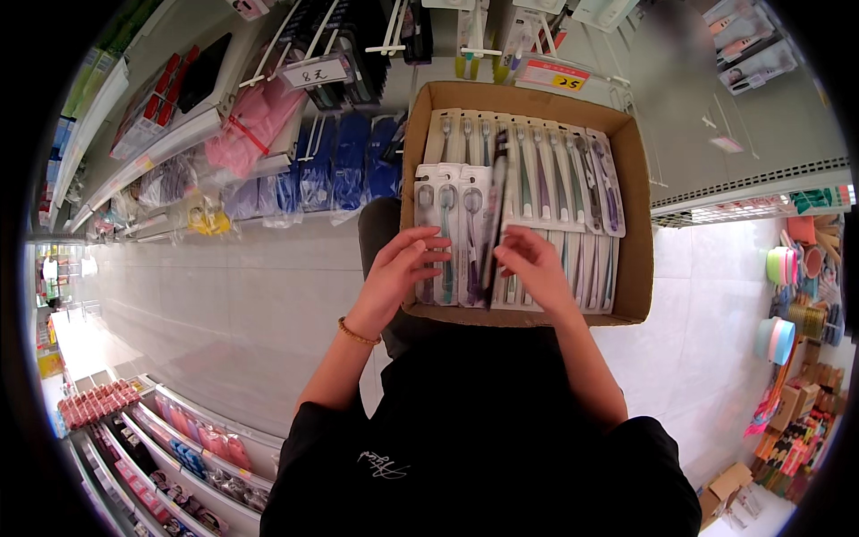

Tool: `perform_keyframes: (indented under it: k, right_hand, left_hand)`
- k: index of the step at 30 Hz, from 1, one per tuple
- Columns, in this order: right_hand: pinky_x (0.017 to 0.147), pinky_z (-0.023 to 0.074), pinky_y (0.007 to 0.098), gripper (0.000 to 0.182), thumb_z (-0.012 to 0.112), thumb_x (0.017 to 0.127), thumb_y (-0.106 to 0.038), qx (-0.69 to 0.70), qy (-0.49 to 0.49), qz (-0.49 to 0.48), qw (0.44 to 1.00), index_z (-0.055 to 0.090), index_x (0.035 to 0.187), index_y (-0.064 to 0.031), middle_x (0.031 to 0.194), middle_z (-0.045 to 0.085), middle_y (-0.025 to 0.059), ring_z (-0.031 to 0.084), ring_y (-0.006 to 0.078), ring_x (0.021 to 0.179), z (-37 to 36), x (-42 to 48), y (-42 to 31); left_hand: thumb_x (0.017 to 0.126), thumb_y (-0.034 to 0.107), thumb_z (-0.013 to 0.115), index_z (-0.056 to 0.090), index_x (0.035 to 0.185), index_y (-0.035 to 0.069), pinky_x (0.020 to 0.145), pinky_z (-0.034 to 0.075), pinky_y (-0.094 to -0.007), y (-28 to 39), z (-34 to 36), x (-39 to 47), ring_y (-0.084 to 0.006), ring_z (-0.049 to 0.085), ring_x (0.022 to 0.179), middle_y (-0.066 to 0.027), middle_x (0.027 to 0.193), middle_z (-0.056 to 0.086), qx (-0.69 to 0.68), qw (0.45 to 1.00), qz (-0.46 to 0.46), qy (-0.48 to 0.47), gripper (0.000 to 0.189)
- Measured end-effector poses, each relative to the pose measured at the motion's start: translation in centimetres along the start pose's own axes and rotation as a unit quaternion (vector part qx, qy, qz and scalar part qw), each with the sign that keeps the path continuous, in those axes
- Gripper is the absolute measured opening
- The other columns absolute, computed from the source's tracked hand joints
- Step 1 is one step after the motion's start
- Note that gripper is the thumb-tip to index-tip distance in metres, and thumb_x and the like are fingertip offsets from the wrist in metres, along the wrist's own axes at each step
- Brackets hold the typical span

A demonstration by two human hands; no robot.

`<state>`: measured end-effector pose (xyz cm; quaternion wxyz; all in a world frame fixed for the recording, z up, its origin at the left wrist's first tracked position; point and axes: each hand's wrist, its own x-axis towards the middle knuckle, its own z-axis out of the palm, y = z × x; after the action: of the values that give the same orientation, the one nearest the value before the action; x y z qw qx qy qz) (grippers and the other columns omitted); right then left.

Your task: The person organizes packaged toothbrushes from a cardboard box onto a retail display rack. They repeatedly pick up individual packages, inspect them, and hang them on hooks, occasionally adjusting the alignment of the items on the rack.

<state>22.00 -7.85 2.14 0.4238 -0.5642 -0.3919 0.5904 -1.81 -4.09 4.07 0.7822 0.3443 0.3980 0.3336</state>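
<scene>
An open cardboard box point(530, 95) rests before me at my lap. It holds rows of slim carded blister packs point(541, 171) with coloured handles; some tips look fork-shaped. At the box's left, several spoon-shaped packs point(448, 201) lie side by side. My right hand point(540, 268) grips a dark-edged pack point(495, 208) that stands on edge, blurred, between the two groups. Over the left packs is my left hand point(406, 265), fingers apart and holding nothing. Whether its fingertips touch the packs I cannot tell.
Ahead are shelves with hooks point(386, 49), a price card point(554, 74) and hanging blue bagged goods point(349, 161). Pink gloves point(258, 121) hang at the left. A shelf rack point(201, 463) stands behind left. Stacked plastic tubs point(775, 339) stand right, across the tiled floor point(268, 302).
</scene>
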Motion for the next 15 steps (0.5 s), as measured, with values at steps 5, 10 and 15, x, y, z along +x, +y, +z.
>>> perform_keyframes:
  k: [5, 10, 15]
  right_hand:
    - [0.061, 0.0499, 0.034, 0.049, 0.068, 0.082, -0.025, -0.283, 0.131, -0.066, 0.948, 0.054, 0.121, 0.0, 0.081, 0.064, 0.0091, 0.064, 0.0196, 0.068, -1.7, 0.4, 0.2]
    - [0.058, 0.0506, 0.0375, 0.054, 0.068, 0.08, -0.027, -0.475, 0.116, -0.085, 0.868, 0.051, 0.124, -0.0018, 0.076, 0.065, 0.0111, 0.065, 0.0284, 0.064, 0.1, 0.0, 1.2]
    - [0.055, 0.0501, 0.0404, 0.067, 0.067, 0.08, -0.022, -0.571, 0.073, -0.066, 0.815, 0.039, 0.136, -0.002, 0.07, 0.064, 0.013, 0.063, 0.0315, 0.06, 1.4, -0.3, 3.0]
  left_hand:
    - [0.098, 0.021, 0.045, 0.051, 0.125, 0.004, 0.09, 0.047, -0.0347, 0.4, 0.3, 0.0, -0.0217, 0.059, 0.106, -0.0112, 0.117, 0.06, 0.033, 0.999, -0.001, -0.012, 0.031]
    - [0.098, 0.018, 0.045, 0.052, 0.123, 0.004, 0.09, 0.047, -0.0342, 0.3, 0.3, 0.0, -0.0214, 0.06, 0.104, -0.0109, 0.114, 0.061, 0.054, 0.998, 0.002, -0.013, 0.029]
    - [0.098, 0.018, 0.045, 0.052, 0.123, 0.004, 0.09, 0.048, -0.0346, 0.4, 0.3, -0.1, -0.0214, 0.06, 0.103, -0.011, 0.114, 0.061, 0.082, 0.996, 0.023, -0.011, 0.029]
